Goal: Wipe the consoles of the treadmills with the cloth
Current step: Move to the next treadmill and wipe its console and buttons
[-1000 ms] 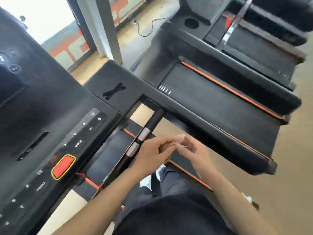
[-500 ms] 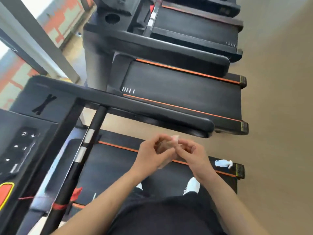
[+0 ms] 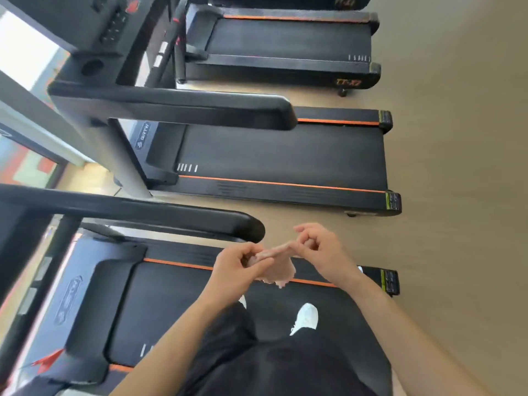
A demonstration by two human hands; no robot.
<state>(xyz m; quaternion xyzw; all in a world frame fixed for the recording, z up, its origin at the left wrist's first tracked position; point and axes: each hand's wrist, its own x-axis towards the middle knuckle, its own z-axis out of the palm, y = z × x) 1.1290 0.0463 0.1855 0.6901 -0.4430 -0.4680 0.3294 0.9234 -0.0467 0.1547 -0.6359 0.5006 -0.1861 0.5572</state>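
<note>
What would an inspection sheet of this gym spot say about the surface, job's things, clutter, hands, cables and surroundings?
Surface: black treadmill belt under the person, with an orange stripe along its edge.
Job's things: pale cloth held between both hands; console at top left, untouched.
Clutter: nothing seen.
Hands: left hand and right hand each pinch the cloth.
Cables: nothing seen.
Surroundings: second treadmill, third treadmill, tan floor, window at left.

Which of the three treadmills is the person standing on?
The bottom treadmill: a white shoe stands on its belt; the middle belt and top belt are bare.
</note>
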